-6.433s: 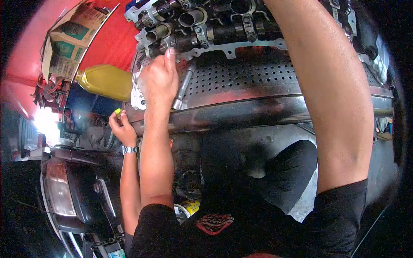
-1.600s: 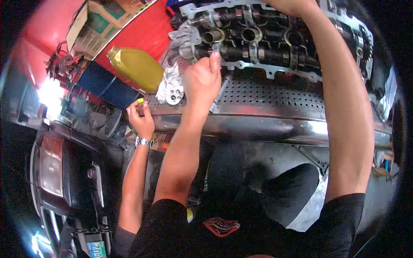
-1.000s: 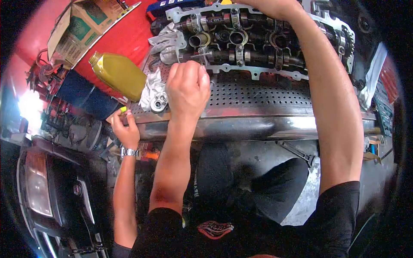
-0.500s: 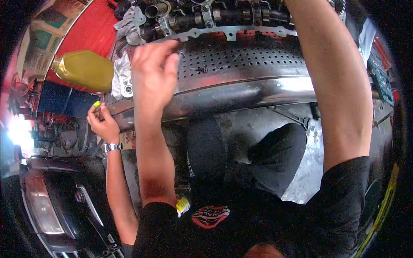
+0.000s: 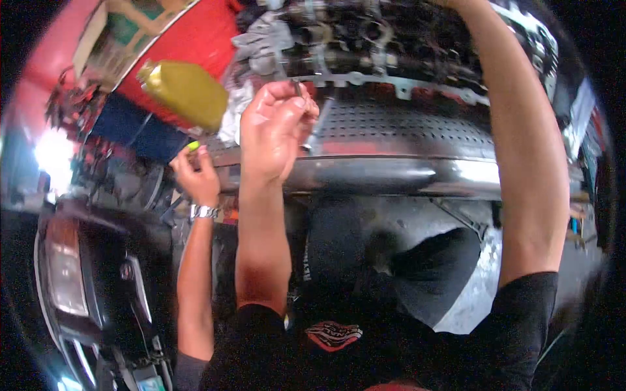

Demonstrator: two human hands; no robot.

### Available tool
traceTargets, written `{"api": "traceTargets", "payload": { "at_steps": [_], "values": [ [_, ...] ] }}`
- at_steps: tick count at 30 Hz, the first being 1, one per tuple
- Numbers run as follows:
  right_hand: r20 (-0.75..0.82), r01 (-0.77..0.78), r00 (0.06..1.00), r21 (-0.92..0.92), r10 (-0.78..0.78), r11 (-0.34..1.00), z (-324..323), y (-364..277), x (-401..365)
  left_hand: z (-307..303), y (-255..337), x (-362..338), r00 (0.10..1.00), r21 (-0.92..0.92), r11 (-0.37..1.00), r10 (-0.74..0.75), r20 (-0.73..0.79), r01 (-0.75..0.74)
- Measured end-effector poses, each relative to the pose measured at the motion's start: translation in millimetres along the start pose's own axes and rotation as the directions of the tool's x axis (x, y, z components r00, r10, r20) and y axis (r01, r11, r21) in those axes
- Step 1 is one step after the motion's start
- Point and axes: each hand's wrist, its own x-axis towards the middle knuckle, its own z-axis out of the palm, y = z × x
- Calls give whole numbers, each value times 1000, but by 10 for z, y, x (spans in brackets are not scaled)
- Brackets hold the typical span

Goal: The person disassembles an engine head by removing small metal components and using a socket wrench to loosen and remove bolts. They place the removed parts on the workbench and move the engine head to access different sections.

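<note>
My left hand (image 5: 272, 133) is raised over the left end of the perforated metal tray (image 5: 404, 127), its palm partly turned toward me. Thumb and fingers are pinched together around a small dark piece (image 5: 297, 87), too blurred to name surely. Just beyond the fingertips lies the engine cylinder head (image 5: 352, 49), with its camshaft and bearing caps. Below the fingers a shiny metal piece (image 5: 309, 141) shows on the tray. My right forearm (image 5: 528, 130) reaches over the cylinder head's right side, and the hand itself is cut off by the top edge.
Another person's hand (image 5: 197, 176), wearing a metal watch (image 5: 204, 212), holds something yellow-green near the tray's left end. A yellow-brown plastic bottle (image 5: 186, 94) and a white rag (image 5: 236, 114) lie beside it. A dark car front (image 5: 98, 274) stands at lower left.
The camera view has shifted, so the scene sits farther right and lower. My left hand has turned its palm up and its fingers have come together in a pinch near the cylinder head.
</note>
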Motion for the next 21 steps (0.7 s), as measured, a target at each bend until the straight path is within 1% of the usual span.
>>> {"api": "traceTargets", "payload": {
  "at_steps": [1, 2, 3, 4, 6, 10, 11, 14, 17, 21],
  "values": [
    [14, 13, 1000, 14, -14, 1000, -24, 2, -11, -83, 76, -48, 998, -312, 948, -56, 0, 53],
    [-17, 40, 999, 8, -40, 999, 69, 75, 89, -109, 127, -118, 1000, -426, 904, -21, 7, 22],
    [4, 25, 1000, 14, -25, 1000, -13, -8, 5, -135, 156, -176, 1000, -536, 844, 17, 14, -7],
    [26, 7, 1000, 14, -7, 1000, -96, -74, -90, -180, 152, -225, 997, -536, 842, 74, 14, -55],
    [17, 85, 996, 44, -86, 995, -16, -10, 52, -252, 155, -328, 996, -512, 854, 83, -36, -90],
    [25, 188, 981, 73, -191, 979, 310, 414, 420, -371, 133, -437, 986, -462, 871, 150, -69, -164],
    [33, 235, 971, 73, -238, 969, 342, 489, 500, -391, 123, -453, 982, -446, 875, 174, -75, -189],
    [91, 171, 980, 76, -178, 982, 296, 438, 483, -422, 102, -499, 967, -373, 892, 228, -117, -256],
    [25, 203, 978, 96, -206, 975, 367, 494, 506, -461, 81, -521, 949, -294, 904, 279, -147, -311],
    [59, 177, 982, 81, -182, 981, 345, 455, 493, -479, 71, -528, 934, -235, 908, 316, -165, -348]
  ]
}}
